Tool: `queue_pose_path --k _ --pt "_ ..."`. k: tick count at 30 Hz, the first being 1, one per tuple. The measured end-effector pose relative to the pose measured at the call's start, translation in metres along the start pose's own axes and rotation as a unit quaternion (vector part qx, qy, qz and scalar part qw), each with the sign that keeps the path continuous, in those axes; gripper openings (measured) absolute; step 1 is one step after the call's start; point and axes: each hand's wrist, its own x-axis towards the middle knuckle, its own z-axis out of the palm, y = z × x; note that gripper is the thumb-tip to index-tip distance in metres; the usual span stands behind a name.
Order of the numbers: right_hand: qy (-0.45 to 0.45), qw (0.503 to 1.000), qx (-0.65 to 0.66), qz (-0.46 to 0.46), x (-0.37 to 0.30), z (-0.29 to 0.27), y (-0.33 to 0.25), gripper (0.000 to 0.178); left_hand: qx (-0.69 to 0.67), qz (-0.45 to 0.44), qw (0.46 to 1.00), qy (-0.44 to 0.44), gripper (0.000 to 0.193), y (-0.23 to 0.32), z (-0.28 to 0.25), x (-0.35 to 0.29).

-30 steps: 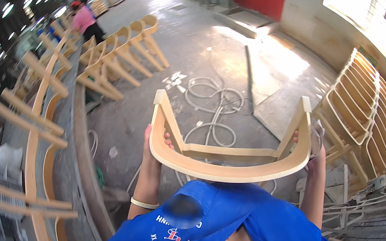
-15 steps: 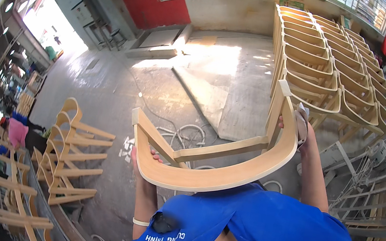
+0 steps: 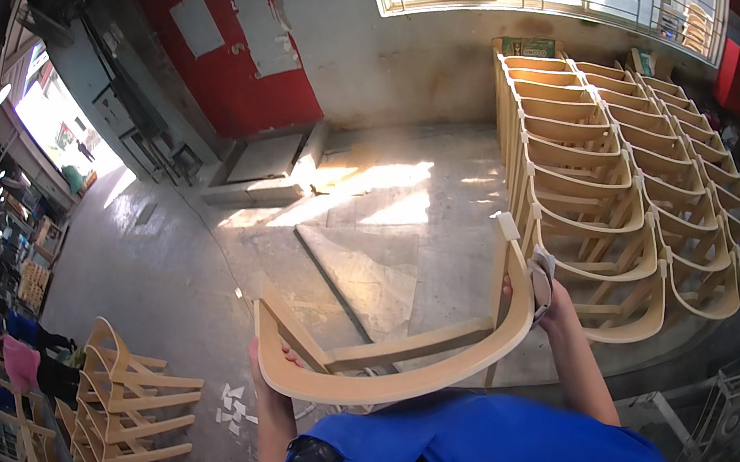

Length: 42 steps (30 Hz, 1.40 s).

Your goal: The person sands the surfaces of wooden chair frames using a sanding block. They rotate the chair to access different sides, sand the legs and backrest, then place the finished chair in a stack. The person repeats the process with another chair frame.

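A pale wooden chair frame [image 3: 364, 393] with a U-shaped curved rail hangs in front of my body, its straight crossbar and legs on the far side. My left hand [image 3: 268, 372] has its fingers curled round the left arm of the curve. On the right arm, my right hand [image 3: 556, 305] grips the rail near its upper end. A greyish-beige folded piece, like cloth or sandpaper [image 3: 540, 279], sits between that hand and the rail. Both hands are closed on the frame, and it is off the floor.
Rows of similar chair frames [image 3: 585, 159] stand ahead to the right, by the wall. More frames [image 3: 125, 405] are stacked at lower left, near a person in pink [image 3: 20, 361]. A wire rack with a fan [image 3: 736, 424] stands at right. A flat sheet [image 3: 363, 274] lies on the floor.
My view has swung upward and the standing rows appear closer. The chair frame stays in both hands, sitting lower in the picture; its right end has shifted slightly left.
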Motion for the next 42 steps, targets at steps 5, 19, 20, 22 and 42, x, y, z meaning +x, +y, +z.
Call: queue_pose_path --k 5,19,20,22,42 --pt "-0.047 0.998 0.051 0.009 0.102 0.015 -0.034 0.042 -0.043 0.003 0.999 0.01 0.05 0.007 0.046 0.078" --pt "0.051 0.995 -0.006 -0.085 0.433 0.023 -0.173 0.045 0.009 -0.084 0.995 -0.061 0.045 0.025 0.287 0.47" --pt "0.056 0.995 0.0 -0.079 0.451 0.019 -0.186 0.044 0.025 -0.102 0.993 -0.058 0.045 0.026 0.308 0.495" --pt "0.058 0.993 0.011 -0.102 0.487 0.008 -0.21 0.044 0.068 -0.091 0.989 -0.09 0.041 0.031 0.348 0.547" --pt "0.1 0.994 -0.041 0.03 1.024 -0.151 -0.398 0.034 0.198 -0.2 0.958 -0.056 0.051 -0.088 0.601 1.05"
